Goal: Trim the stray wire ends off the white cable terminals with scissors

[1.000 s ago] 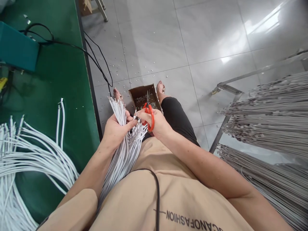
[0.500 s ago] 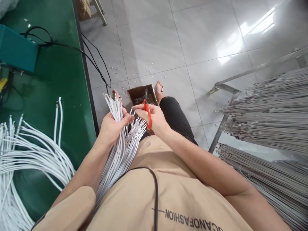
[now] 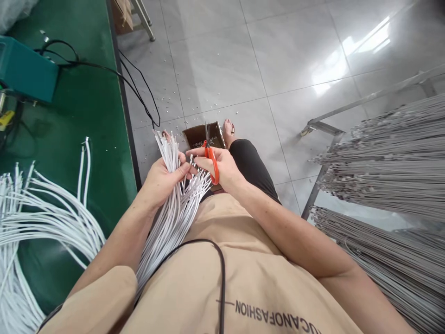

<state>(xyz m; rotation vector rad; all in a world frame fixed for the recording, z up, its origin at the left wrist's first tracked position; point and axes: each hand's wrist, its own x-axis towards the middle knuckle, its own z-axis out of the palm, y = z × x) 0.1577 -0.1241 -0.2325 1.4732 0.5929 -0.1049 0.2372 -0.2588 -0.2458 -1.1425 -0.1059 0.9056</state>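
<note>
A thick bundle of white cables (image 3: 170,204) lies across the lap, its tips pointing up and away from the body. My left hand (image 3: 165,181) is wrapped round part of this bundle near the tips. Red-handled scissors (image 3: 213,166) hang on my right hand (image 3: 222,169), blades pointing away over the box. The thumb and index finger of that hand are close to a cable end (image 3: 191,159) beside the left fingertips. Whether they pinch it is too small to tell. More loose cable ends fan out just below the right fingers.
An open cardboard box (image 3: 201,134) with small scraps stands on the floor between the feet. On the left, a green table (image 3: 93,102) bears more white cables (image 3: 62,213) and a teal device (image 3: 29,69). A metal rack (image 3: 318,185) with cable bundles stands right.
The scissors have turned slightly, their blades now more visible and further left. The right fingertips have shifted a little left. My left hand still grips the bundle.
</note>
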